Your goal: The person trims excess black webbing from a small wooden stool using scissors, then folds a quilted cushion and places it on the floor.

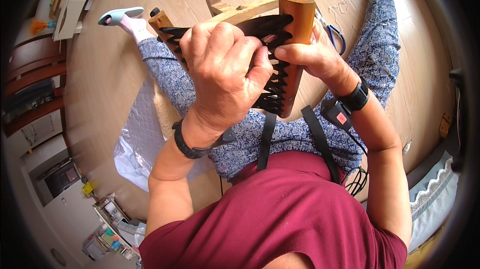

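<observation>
In front of my lap is a wooden stool frame [296,16], tilted, its thick rail toward my right. Black strapping [272,86] is laced in zigzags between its rails. My left hand [220,71] is closed in a fist over the lacing, with the strap apparently pinched between thumb and fingers. Gripping the right rail, my right hand [325,59] has its thumb across the near face, over the lacing's edge, and fingers behind, partly hidden. Part of the left rail [159,20] shows beyond my left hand.
A blue-handled tool [338,39] lies behind my right hand, near pale string scraps [340,8] on the wooden floor. My patterned trouser legs [372,44] spread either side. A shiny quilted sheet [140,129] lies left; a lace-trimmed cushion [432,189] is right.
</observation>
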A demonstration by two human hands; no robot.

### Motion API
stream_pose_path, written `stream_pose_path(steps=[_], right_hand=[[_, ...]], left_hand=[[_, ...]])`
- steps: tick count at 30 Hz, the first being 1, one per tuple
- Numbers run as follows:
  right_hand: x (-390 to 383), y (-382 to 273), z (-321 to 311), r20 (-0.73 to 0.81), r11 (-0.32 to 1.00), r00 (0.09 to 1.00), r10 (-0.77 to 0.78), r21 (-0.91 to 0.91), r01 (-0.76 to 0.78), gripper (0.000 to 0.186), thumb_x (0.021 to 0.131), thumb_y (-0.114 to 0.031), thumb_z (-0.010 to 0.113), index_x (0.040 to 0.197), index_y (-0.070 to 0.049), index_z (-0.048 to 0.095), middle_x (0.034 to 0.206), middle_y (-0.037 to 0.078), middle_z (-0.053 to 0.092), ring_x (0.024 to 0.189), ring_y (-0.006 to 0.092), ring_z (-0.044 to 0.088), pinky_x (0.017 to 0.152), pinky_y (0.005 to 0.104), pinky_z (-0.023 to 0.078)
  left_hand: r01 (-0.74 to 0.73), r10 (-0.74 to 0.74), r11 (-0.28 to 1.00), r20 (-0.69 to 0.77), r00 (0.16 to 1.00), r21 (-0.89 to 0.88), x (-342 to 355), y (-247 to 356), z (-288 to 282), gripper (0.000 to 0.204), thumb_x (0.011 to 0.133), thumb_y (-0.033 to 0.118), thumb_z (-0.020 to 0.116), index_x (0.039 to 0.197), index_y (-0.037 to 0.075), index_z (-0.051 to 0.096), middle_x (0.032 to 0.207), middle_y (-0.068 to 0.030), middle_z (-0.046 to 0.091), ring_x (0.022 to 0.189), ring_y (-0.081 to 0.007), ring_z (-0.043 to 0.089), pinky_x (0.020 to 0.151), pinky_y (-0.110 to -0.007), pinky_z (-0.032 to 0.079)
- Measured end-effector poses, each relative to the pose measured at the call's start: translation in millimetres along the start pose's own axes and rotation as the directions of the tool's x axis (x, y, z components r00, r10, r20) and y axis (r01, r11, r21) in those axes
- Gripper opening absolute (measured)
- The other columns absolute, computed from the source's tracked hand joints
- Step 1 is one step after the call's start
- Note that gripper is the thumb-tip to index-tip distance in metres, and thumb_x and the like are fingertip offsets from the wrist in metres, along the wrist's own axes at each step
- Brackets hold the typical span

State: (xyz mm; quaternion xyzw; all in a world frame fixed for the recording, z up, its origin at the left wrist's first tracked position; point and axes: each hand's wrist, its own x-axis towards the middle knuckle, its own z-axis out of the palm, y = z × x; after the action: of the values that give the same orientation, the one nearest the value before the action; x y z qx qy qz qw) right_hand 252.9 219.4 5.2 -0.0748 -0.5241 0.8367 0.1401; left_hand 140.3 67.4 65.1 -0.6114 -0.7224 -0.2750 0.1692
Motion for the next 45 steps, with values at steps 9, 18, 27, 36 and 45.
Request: stream_pose_path(steps=[9,18,27,36,45], right_hand=[[3,2,-1,-0.016,0.999,0.999,-0.037,0.012,0.037,0.029,0.075,-0.014,0.075,0.099,0.0,0.069,0.094,0.005,0.072,0.089,0.0113,0.065,0.084,0.0268,0.051],[2,-2,1,-0.042,0.996,0.999,-0.001,0.085,0.004,0.033,0.076,-0.011,0.076,0.106,-0.001,0.068,0.093,0.004,0.07,0.085,0.0095,0.065,0.08,0.0256,0.052],[5,5,-1,-0.033,0.999,0.999,-0.043,-0.004,0.042,0.033,0.075,-0.012,0.077,0.105,0.0,0.069,0.093,0.004,0.071,0.083,0.0091,0.064,0.078,0.0253,0.052],[7,1,-5,-0.041,1.0,0.999,0.008,0.03,-0.007,0.042,0.078,-0.016,0.074,0.114,0.002,0.063,0.103,0.007,0.068,0.097,0.0149,0.064,0.091,0.0307,0.051],[4,8,-19,0.071,0.977,0.997,-0.021,0.211,0.006,0.047,0.079,-0.018,0.076,0.119,0.002,0.061,0.109,0.008,0.069,0.094,0.0131,0.063,0.086,0.0297,0.05]], left_hand=[[0.058,-0.059,0.998,-0.022,0.998,-0.025,-2,7,6,0.012,0.068,0.009,0.075,0.076,0.009,0.066,0.079,-0.0034,0.058,0.085,-0.0255,0.055,0.084,-0.04,0.039],[0.152,-0.152,0.988,-0.136,0.979,-0.011,3,16,17,0.015,0.07,0.004,0.076,0.077,0.008,0.064,0.074,-0.0038,0.059,0.078,-0.0252,0.056,0.08,-0.037,0.043],[0.037,-0.039,0.999,-0.14,0.989,-0.021,3,10,20,0.017,0.066,0.004,0.07,0.074,0.009,0.056,0.074,-0.0056,0.055,0.08,-0.0282,0.054,0.082,-0.041,0.041],[0.147,-0.189,0.959,-0.157,0.969,-0.243,0,3,3,0.014,0.074,0.0,0.07,0.086,0.002,0.064,0.081,-0.0076,0.062,0.084,-0.0288,0.057,0.082,-0.038,0.048],[0.142,-0.145,0.985,-0.022,0.989,-0.103,15,-9,6,0.025,0.079,0.013,0.073,0.102,0.005,0.068,0.093,-0.0095,0.067,0.099,-0.031,0.059,0.109,-0.051,0.031]])
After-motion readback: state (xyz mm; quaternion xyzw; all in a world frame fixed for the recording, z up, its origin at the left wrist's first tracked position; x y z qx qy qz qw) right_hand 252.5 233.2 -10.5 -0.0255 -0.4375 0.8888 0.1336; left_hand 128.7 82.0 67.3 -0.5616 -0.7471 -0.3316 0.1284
